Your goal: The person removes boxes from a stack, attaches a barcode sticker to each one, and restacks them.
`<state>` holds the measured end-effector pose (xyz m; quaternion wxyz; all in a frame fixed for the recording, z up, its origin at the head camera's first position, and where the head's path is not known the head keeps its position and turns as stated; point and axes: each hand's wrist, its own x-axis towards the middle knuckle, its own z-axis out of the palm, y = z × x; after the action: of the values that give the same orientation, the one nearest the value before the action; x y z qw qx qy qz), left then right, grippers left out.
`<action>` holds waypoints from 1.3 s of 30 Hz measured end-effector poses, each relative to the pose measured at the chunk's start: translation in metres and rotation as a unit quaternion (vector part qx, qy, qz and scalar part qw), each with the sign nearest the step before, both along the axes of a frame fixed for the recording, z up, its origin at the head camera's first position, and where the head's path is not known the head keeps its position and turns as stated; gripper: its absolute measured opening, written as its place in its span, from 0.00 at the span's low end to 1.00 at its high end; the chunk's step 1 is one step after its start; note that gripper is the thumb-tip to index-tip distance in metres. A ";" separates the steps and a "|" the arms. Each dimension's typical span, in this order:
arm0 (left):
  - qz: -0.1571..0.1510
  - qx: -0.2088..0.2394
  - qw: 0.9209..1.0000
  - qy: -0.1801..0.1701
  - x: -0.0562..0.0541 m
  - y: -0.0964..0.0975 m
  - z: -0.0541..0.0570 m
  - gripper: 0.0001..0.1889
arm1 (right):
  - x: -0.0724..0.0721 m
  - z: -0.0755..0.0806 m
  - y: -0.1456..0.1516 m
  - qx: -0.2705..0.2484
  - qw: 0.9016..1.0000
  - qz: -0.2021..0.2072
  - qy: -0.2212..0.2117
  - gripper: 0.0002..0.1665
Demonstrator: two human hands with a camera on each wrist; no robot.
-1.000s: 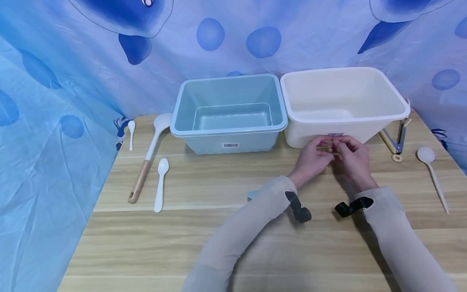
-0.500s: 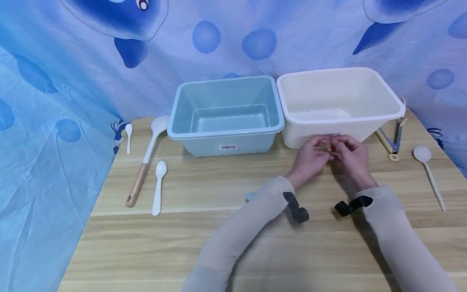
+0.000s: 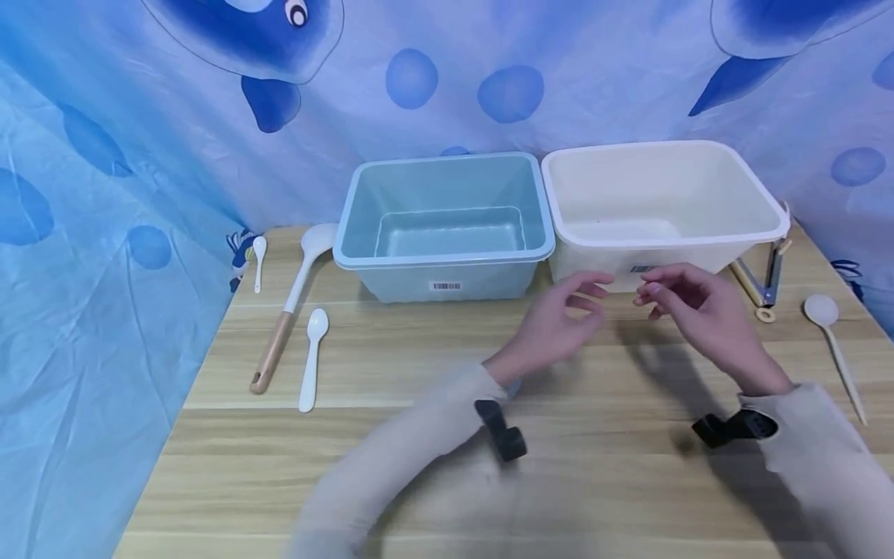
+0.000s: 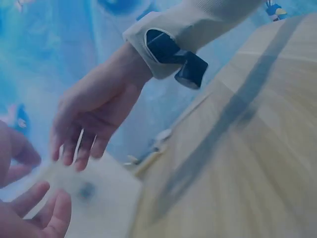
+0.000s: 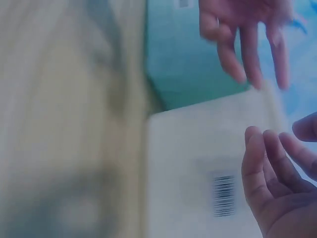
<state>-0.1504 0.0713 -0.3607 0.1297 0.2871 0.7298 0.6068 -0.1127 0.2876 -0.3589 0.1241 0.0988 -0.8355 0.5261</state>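
My left hand (image 3: 552, 326) is above the table just before the white bin (image 3: 670, 240), its fingers loosely bent and nothing between them. Opposite it, on the right, is my right hand (image 3: 708, 322), fingers relaxed. In the right wrist view the right thumb stands apart from the fingers (image 5: 253, 153), with no object between. A gap separates the two hands in every view. Behind them shows the barcode label (image 5: 224, 194) on the bin's front wall. A small light-blue piece (image 3: 513, 388) lies on the table, mostly hidden by the left wrist.
Left of the white bin stands a blue bin (image 3: 447, 258). A wooden-handled ladle (image 3: 282, 314), a white spoon (image 3: 312, 361) and a tiny spoon (image 3: 259, 260) lie at left. At right are a pale long-handled spoon (image 3: 834, 349) and a tong-like wood-and-metal tool (image 3: 768, 276).
The hands, earlier together with fingertips meeting in front of the white bin, have moved apart: the left one to the left, the right one to the right.
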 end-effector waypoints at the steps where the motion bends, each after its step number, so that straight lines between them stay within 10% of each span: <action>1: -0.006 0.004 1.000 0.013 0.000 -0.011 0.007 0.24 | 0.000 0.009 0.001 0.006 1.000 0.004 0.017 0.11; 10: 0.103 0.036 0.988 0.106 -0.023 -0.115 0.062 0.28 | -0.037 0.067 0.054 -0.011 0.993 -0.112 0.031 0.12; 17: 0.216 0.076 0.971 0.073 -0.048 -0.190 0.085 0.31 | -0.064 0.066 0.099 0.095 0.946 -0.303 -0.071 0.26; 23: 0.303 -0.046 0.950 0.064 -0.067 -0.236 0.073 0.37 | -0.074 0.050 0.117 0.131 0.931 -0.306 -0.149 0.34; 31: 0.238 -0.062 0.966 -0.076 -0.088 -0.257 0.035 0.50 | -0.085 0.038 0.139 0.155 0.941 -0.248 -0.167 0.32; 35: 0.220 -0.077 0.970 -0.073 -0.093 -0.254 0.029 0.53 | -0.091 0.037 0.141 0.198 0.936 -0.232 -0.177 0.35; 39: 0.232 -0.092 0.966 -0.062 -0.094 -0.251 0.028 0.56 | -0.098 0.037 0.140 0.186 0.946 -0.212 -0.160 0.15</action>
<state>-0.2447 -0.1802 -0.3326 0.0565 0.0581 0.8198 0.5669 -0.2111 0.4279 -0.3214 0.0770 -0.1448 -0.9290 0.3317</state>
